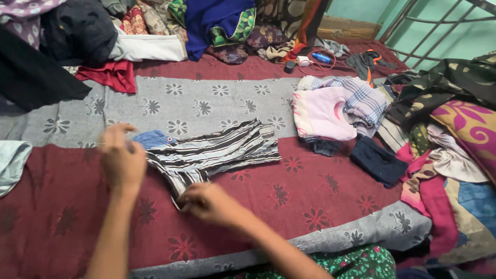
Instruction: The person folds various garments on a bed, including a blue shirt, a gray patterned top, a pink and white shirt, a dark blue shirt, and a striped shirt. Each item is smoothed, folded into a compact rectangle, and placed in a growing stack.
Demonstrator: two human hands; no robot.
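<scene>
We see the striped garment lying flat on the bed. Our right hand pinches its near corner; our left hand (blurred) grips its left edge. A pile of clothes sits well apart.

Teal wall, metal bed frame (right), floral maroon-grey bedspread.

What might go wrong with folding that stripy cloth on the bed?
The striped garment lies rumpled, so the left hand and right hand might press creases into it. The right hand works close to the bed edge, so the cloth could slide off. The pink pile nearby might get mixed in.
</scene>
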